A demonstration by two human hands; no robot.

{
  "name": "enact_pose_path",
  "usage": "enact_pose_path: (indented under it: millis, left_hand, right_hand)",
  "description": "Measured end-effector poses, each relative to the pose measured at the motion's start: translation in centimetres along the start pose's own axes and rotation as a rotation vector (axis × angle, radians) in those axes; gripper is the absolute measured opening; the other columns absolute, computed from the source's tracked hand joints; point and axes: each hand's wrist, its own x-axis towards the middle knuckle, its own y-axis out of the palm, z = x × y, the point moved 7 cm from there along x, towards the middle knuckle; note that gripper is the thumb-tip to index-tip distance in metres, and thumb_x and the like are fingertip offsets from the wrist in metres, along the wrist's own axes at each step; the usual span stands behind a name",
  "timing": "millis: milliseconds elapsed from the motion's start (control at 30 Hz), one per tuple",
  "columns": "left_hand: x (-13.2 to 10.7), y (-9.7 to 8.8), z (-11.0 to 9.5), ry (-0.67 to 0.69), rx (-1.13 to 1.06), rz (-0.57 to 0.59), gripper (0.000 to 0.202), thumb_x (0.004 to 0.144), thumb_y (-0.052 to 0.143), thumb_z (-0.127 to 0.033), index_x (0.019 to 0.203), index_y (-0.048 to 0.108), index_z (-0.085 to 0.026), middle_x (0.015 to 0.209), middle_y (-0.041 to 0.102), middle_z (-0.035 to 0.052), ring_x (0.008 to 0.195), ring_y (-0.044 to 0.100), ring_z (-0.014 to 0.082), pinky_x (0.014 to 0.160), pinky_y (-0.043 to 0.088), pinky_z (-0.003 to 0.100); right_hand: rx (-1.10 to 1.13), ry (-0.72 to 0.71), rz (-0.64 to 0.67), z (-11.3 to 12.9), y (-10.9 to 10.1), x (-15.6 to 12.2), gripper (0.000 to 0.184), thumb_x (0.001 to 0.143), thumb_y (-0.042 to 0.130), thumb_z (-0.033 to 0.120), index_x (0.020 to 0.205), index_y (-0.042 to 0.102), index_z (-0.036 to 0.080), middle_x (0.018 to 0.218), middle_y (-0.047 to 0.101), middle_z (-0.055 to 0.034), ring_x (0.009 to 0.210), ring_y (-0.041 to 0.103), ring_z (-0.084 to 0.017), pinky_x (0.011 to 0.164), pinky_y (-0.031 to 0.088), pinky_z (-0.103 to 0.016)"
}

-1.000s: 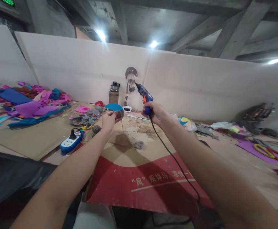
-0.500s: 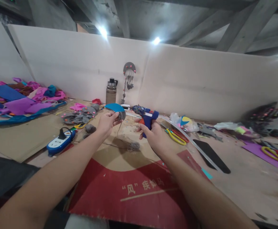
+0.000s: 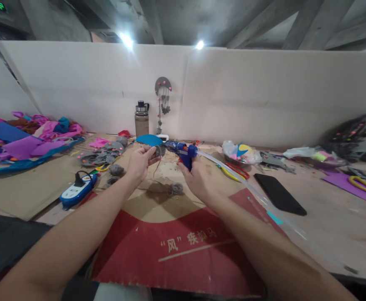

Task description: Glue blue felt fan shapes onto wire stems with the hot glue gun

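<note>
Between the fingers of my left hand (image 3: 141,162) is a blue crescent-shaped piece (image 3: 149,140) with grey yarn wrapped at its right end. A yarn strand hangs from it toward a small grey yarn ball (image 3: 176,189) on the cardboard (image 3: 176,217). My right hand (image 3: 197,173) grips a blue hot glue gun (image 3: 187,156) by its handle. The gun's nozzle points left at the wrapped end of the crescent; whether they touch I cannot tell. A long clear glue stick (image 3: 254,190) trails from the back of the gun.
To the left lie a blue-and-white power strip (image 3: 78,191), grey felt pieces (image 3: 99,154) and a heap of coloured felt (image 3: 34,144). A bottle (image 3: 142,122) stands behind. Rightward are yellow-and-red scissors (image 3: 235,172), a plastic bag (image 3: 229,152) and a black phone (image 3: 279,193).
The glue gun has turned and moved left, bringing its nozzle from behind the work to the crescent's wrapped end. The glue stick swung with it. My left hand keeps its hold.
</note>
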Motion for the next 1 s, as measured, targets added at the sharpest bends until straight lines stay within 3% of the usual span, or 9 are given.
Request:
enact_pose_path:
  millis: [167,533,1000]
  left_hand:
    - [-0.49,0.56,-0.47,0.029,0.01,0.015,0.03,0.058,0.078,-0.028,0.062,0.052,-0.013,0.061,0.054,-0.0025,0.059,0.056,0.0083,0.068,0.055,0.03]
    - [-0.62,0.44,-0.5,0.1,0.058,-0.003,0.027,0.058,0.078,-0.029,0.065,0.058,-0.013,0.066,0.057,-0.0009,0.064,0.059,0.0098,0.074,0.056,0.032]
    - [-0.9,0.67,-0.84,0.125,0.076,-0.007,0.026,0.06,0.076,-0.03,0.066,0.057,-0.013,0.07,0.061,0.0013,0.07,0.062,0.0132,0.075,0.055,0.034]
  right_hand:
    - [-0.026,0.005,0.005,-0.25,0.33,-0.19,0.032,0.085,0.044,0.036,0.109,0.052,0.016,0.086,0.065,-0.0106,0.073,0.061,-0.023,0.066,0.046,-0.033]
    - [0.021,0.018,0.069,0.74,0.22,-0.4,0.03,0.085,0.044,0.034,0.108,0.052,0.017,0.094,0.064,-0.0144,0.084,0.06,-0.028,0.073,0.046,-0.039]
    - [0.028,0.065,0.04,0.33,0.1,-0.39,0.038,0.085,0.042,0.035,0.117,0.048,0.015,0.104,0.061,-0.0167,0.092,0.059,-0.03,0.079,0.044,-0.042]
